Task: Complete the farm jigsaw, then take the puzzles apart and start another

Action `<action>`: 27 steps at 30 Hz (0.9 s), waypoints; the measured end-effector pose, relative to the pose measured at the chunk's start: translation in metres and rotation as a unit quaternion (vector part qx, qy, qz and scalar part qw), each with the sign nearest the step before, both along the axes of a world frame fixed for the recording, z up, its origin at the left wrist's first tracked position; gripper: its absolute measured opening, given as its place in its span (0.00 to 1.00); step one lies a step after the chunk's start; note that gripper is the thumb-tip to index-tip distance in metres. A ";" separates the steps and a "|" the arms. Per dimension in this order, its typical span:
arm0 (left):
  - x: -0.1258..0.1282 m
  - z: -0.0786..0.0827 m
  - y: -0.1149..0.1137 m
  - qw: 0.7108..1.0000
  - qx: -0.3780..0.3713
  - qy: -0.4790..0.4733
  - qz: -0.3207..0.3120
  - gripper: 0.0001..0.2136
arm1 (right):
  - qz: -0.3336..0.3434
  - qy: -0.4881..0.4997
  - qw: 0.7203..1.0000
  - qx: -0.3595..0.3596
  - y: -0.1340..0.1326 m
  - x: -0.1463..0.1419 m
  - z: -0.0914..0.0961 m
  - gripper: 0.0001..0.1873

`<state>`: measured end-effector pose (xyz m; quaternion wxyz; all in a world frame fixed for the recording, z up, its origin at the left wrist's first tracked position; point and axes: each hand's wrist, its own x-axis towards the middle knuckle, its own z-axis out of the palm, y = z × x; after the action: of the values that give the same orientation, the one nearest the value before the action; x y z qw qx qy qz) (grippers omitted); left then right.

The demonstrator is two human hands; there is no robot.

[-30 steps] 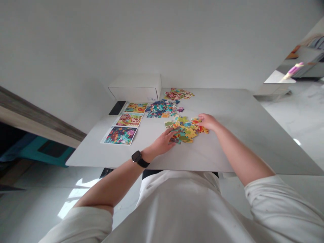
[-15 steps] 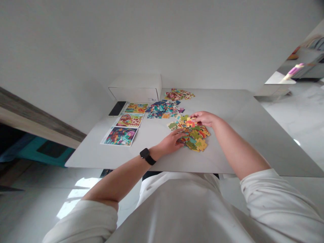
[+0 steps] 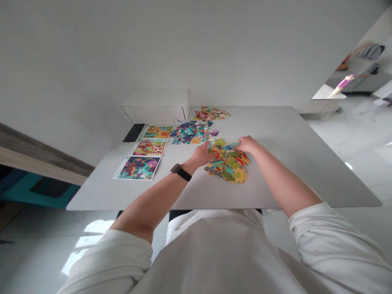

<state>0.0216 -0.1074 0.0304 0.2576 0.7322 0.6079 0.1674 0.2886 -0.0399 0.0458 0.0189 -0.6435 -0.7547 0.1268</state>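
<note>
Puzzle pieces (image 3: 233, 165) in yellow, green and orange are heaped inward from the middle of the near edge of a pale desk (image 3: 309, 155). By the desk's far left corner a white box (image 3: 156, 114) is set, with printed picture sheets (image 3: 150, 148) laid out from it toward the near edge. Between the sheets and the yellow heap, a blue-purple pile (image 3: 191, 132) is spread; a red-and-cream pile (image 3: 211, 114) is seen by the far edge. The left hand (image 3: 202, 154) is laid at the heap's left side, just beside the blue-purple pile, fingers slightly bent; whether anything is pinched cannot be told. The right hand (image 3: 248, 145) is lowered to the heap's far right side, fingertips at a light-blue piece (image 3: 234, 143); its grip cannot be made out.

Mixing is judged the chief risk: with so narrow a gap, blue pieces could be swept into the yellow heap by the left hand or wrist. A stray purple piece (image 3: 213, 133) is especially exposed, being at the heap-facing side of its pile. Overlapped pieces could be slid or flipped if one beneath is tugged, and tabs could be bent by hard pressing.
</note>
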 end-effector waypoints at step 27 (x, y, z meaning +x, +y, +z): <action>0.053 0.020 0.079 0.994 -0.088 0.063 0.021 0.31 | 0.034 -0.021 0.998 -0.051 -0.069 0.015 0.006 0.31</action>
<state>0.0742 -0.0287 0.0502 0.2787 0.7031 0.6502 0.0721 0.3034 -0.1092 0.0515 -0.0345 -0.6202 -0.7688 0.1523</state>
